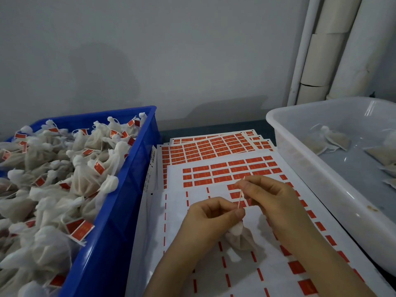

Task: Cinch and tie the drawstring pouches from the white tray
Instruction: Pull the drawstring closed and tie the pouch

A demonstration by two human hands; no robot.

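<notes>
A small white drawstring pouch (241, 235) hangs just above the label sheets, its gathered neck under my left hand (211, 219), which pinches it at the top. My right hand (264, 195) pinches a thin strip, seemingly a red label seen edge-on (241, 194), that runs from my right fingertips down to my left thumb. The white tray (300, 151) stands at the right, and a few loose flat pouches (327, 140) lie in it.
A blue crate (120, 206) at the left is heaped with tied pouches carrying red labels (79, 229). Sheets of red stickers (214, 166) cover the table under my hands. White pipes (321, 50) run up the wall at the back right.
</notes>
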